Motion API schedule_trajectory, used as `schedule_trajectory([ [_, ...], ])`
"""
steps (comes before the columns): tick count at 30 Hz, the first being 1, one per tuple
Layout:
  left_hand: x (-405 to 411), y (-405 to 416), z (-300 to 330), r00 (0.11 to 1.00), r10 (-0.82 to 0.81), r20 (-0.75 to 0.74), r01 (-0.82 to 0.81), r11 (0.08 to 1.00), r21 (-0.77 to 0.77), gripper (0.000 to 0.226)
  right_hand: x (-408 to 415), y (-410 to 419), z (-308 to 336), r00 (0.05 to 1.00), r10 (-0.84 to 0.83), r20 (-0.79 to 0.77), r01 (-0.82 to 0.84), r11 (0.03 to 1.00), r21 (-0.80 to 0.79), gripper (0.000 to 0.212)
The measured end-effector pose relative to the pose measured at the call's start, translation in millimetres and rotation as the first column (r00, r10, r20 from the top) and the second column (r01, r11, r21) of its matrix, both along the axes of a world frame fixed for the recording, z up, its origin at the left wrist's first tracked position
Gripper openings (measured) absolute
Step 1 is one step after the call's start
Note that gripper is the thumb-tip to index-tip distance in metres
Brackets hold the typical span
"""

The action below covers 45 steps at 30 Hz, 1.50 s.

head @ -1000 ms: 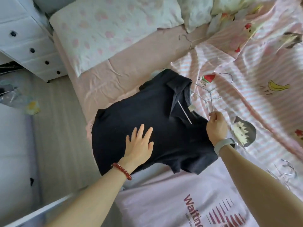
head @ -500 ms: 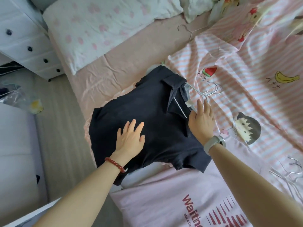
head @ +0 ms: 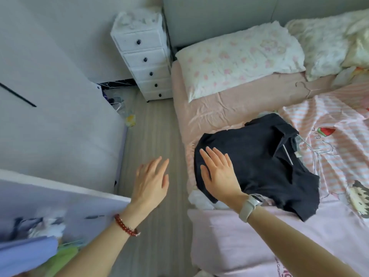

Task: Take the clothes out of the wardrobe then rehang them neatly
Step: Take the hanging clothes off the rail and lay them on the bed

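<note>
A black collared shirt (head: 257, 156) lies spread on the bed with a thin wire hanger (head: 311, 148) sticking out at its collar. My right hand (head: 218, 172) lies flat with straight fingers on the shirt's left part. My left hand (head: 151, 180) hovers over the floor beside the bed, fingers relaxed and holding nothing. A pink garment with red lettering (head: 249, 240) lies on the bed in front of the shirt. At the lower left, purple and green clothes (head: 30, 254) show inside the wardrobe.
A white wardrobe door (head: 60, 124) stands open at the left. A white drawer chest (head: 145, 56) is by the bed head. A pillow (head: 239, 56) and a pink striped cartoon quilt (head: 329, 136) cover the bed. Another hanger (head: 305, 87) lies near the pillow.
My view has swung left toward the wardrobe. My left hand left the shirt and moved out over the floor. My right hand slid from the collar and hanger to the shirt's left part.
</note>
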<state>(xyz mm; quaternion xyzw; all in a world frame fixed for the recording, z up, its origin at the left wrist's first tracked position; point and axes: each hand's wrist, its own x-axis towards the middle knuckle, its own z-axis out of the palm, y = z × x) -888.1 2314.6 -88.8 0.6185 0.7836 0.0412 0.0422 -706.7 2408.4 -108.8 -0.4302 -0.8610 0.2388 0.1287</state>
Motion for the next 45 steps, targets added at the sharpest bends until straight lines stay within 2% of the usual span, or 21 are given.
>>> schedule_trajectory([
  [3,-38.9,-73.9,16.6,0.992,0.125,0.003,-0.125,0.990,0.067,0.045,-51.2,-53.9,17.2,0.974,0.225,-0.006,-0.225,0.974,0.007,0.047],
  [6,-83.0,-150.7,30.3,0.960,0.278,-0.038,-0.271,0.954,0.125,0.037,-107.2,-108.5,38.8,0.905,0.426,-0.020,-0.425,0.904,0.049,0.045],
  [12,-174.3,-307.9,81.3,0.807,0.586,-0.074,-0.554,0.794,0.250,0.041,-240.1,-210.2,89.6,0.739,0.671,-0.068,-0.650,0.735,0.192,0.044],
  [16,-225.2,-408.3,123.5,0.646,0.761,-0.057,-0.706,0.624,0.336,0.040,-328.4,-283.3,125.0,0.619,0.780,-0.091,-0.735,0.616,0.283,0.042],
  [20,-264.0,-485.8,167.2,0.479,0.866,-0.144,-0.746,0.488,0.454,0.034,-401.8,-351.9,156.2,0.505,0.852,-0.138,-0.791,0.521,0.320,0.041],
  [24,-295.8,-527.7,206.9,0.382,0.900,-0.208,-0.697,0.429,0.575,0.036,-468.6,-408.1,189.9,0.413,0.891,-0.190,-0.842,0.453,0.293,0.039],
  [27,-325.0,-544.9,229.2,0.334,0.922,-0.196,-0.751,0.386,0.536,0.042,-518.5,-443.4,216.1,0.367,0.893,-0.260,-0.871,0.428,0.242,0.038],
  [31,-367.8,-552.7,240.6,0.290,0.925,-0.247,-0.805,0.375,0.459,0.041,-579.4,-482.2,234.7,0.342,0.888,-0.307,-0.900,0.404,0.164,0.040],
  [35,-399.0,-556.5,237.4,0.235,0.945,-0.227,-0.882,0.306,0.359,0.046,-622.1,-502.3,232.3,0.333,0.917,-0.219,-0.920,0.367,0.137,0.044],
  [38,-412.8,-556.2,238.7,0.294,0.938,-0.183,-0.875,0.341,0.345,0.043,-644.4,-499.0,232.4,0.327,0.913,-0.244,-0.912,0.373,0.170,0.038],
  [41,-420.0,-551.1,239.2,0.309,0.933,-0.186,-0.871,0.356,0.338,0.043,-664.3,-489.0,241.6,0.364,0.867,-0.339,-0.869,0.448,0.212,0.033],
  [43,-421.6,-547.2,235.0,0.288,0.925,-0.247,-0.871,0.360,0.333,0.046,-676.4,-486.0,251.0,0.402,0.868,-0.293,-0.843,0.476,0.251,0.034],
  [45,-421.8,-544.1,231.3,0.274,0.912,-0.305,-0.863,0.373,0.340,0.049,-686.4,-488.0,259.8,0.419,0.889,-0.185,-0.849,0.456,0.268,0.034],
])
